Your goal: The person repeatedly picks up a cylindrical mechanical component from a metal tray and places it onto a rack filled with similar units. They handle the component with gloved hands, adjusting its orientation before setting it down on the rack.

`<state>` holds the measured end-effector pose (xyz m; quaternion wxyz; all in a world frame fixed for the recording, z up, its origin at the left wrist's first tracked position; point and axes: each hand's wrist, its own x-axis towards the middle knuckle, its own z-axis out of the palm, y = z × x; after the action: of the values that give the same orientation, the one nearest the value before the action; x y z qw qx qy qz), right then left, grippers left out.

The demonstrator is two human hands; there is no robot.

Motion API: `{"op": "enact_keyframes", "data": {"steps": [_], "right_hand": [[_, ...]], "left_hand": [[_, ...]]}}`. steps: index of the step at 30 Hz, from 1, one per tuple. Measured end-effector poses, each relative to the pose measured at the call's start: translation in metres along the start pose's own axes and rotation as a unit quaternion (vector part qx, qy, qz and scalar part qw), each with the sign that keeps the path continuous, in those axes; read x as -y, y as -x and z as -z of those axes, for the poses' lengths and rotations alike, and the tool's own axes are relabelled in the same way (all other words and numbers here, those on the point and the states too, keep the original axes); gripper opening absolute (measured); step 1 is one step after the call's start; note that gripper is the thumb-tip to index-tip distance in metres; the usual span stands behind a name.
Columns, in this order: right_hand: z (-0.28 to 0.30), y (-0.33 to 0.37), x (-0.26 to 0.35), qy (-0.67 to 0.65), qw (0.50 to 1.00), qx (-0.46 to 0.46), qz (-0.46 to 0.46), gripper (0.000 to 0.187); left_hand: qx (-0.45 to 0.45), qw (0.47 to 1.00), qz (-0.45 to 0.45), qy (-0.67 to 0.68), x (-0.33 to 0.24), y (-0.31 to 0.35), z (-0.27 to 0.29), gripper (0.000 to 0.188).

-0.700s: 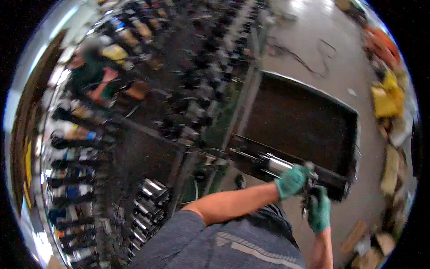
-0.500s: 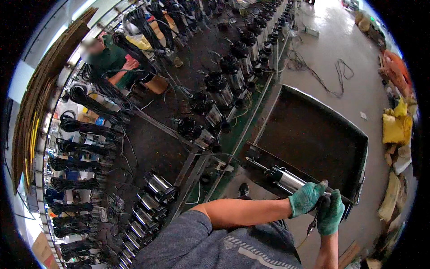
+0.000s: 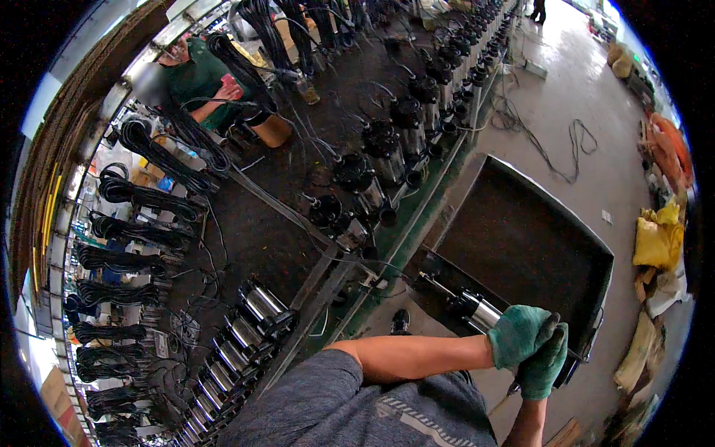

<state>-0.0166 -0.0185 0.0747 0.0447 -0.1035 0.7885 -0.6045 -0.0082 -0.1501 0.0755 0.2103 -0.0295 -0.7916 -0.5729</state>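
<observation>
Both my hands wear green gloves and meet at the near right end of a shiny metal cylinder with a black ribbed end cap (image 3: 484, 314), a motor or pump body. It lies along the near edge of a dark metal tray. My left hand (image 3: 520, 334) has its fingers curled inward over that end; what they pinch is hidden. Just below, my right hand (image 3: 544, 366) is closed around a dark hand tool, mostly covered by the glove. The tool's metal hose fitting (image 3: 514, 388) shows under the hand. A thin shaft (image 3: 436, 284) sticks out of the cylinder's far end.
The large dark tray (image 3: 612, 261) has a raised rim. To the left, a dark bench (image 3: 261, 220) carries rows of similar cylinders (image 3: 383, 145) and coiled black cables (image 3: 153, 201). Across it sits a person in green (image 3: 212, 71). Yellow bags (image 3: 659, 238) lie at the right; a cable (image 3: 573, 160) crosses the floor.
My hands have drawn closer together, with the left glove now overlapping the right. Less of the dark tool shows below them. The view has shifted slightly.
</observation>
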Motion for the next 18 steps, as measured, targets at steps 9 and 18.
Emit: {"op": "enact_keyframes", "data": {"steps": [9,18], "right_hand": [[-0.006,0.002,-0.022,-0.278,0.949,0.019,-0.149,0.031],[0.031,-0.018,0.055,0.271,0.894,0.092,0.345,0.028]], "left_hand": [[0.075,0.995,0.061,-0.002,0.03,0.005,-0.001,0.047],[0.159,0.903,0.224,0.331,0.004,0.011,-0.005,0.054]]}}
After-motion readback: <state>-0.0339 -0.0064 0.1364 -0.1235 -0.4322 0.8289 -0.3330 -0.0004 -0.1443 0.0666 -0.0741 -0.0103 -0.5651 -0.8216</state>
